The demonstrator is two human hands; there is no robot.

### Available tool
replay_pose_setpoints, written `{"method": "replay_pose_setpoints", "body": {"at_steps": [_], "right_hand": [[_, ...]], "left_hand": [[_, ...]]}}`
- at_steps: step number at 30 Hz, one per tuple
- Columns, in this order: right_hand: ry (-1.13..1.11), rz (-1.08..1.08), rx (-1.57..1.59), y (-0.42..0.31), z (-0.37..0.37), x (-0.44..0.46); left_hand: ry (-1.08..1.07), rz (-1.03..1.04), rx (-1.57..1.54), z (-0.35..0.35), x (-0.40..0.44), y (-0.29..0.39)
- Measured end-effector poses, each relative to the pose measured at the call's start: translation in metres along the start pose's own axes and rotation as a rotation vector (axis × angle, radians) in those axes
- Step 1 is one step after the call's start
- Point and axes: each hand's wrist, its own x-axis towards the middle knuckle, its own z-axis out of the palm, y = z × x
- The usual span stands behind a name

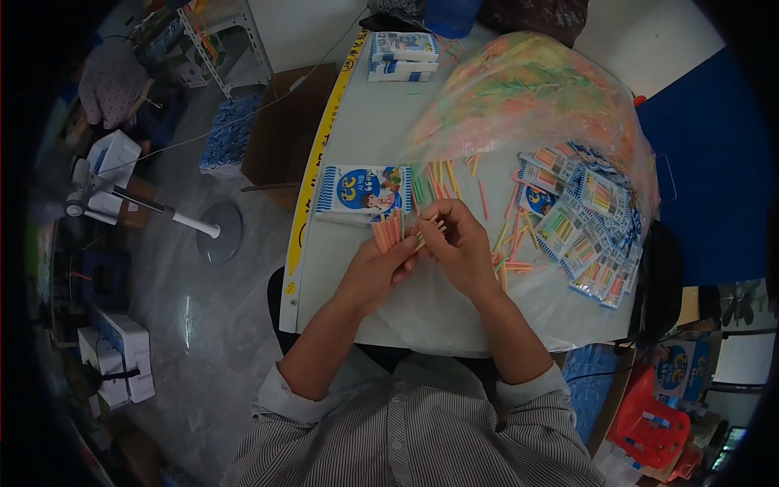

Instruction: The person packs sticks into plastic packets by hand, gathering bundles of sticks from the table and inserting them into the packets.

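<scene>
My left hand (375,268) is closed round a bundle of thin pink and orange candy straws (388,230), which fan up out of the fist. My right hand (460,250) touches it from the right, fingers curled round several more straws whose ends (439,221) show between the fingertips. Just beyond both hands lies a blue and white printed packet (365,188) on what looks like a stack of packets. Loose green, yellow and pink straws (445,180) lie past the fingers, and more (513,243) are scattered to the right.
A big clear plastic bag (535,97) full of coloured straws covers the table's far right. Filled packets (588,211) are heaped at right. Stacked packets (403,55) sit at the far edge. An open cardboard box (288,122) and a fan (174,217) stand left, a red stool (649,418) lower right.
</scene>
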Motion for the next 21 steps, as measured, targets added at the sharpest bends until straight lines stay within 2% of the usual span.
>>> {"method": "replay_pose_setpoints", "body": {"at_steps": [8, 16, 21], "right_hand": [[-0.042, 0.026, -0.169, -0.0020, -0.0026, -0.0004], [-0.020, 0.165, -0.023, -0.0041, -0.0017, 0.0015], [-0.012, 0.088, -0.013, 0.0011, -0.0017, -0.0006]], "left_hand": [[-0.076, -0.012, 0.116, 0.0013, 0.0003, -0.0013], [-0.095, 0.007, 0.116, -0.0019, 0.0017, -0.0057], [-0.035, -0.009, 0.093, 0.0023, -0.0016, 0.0000]]}}
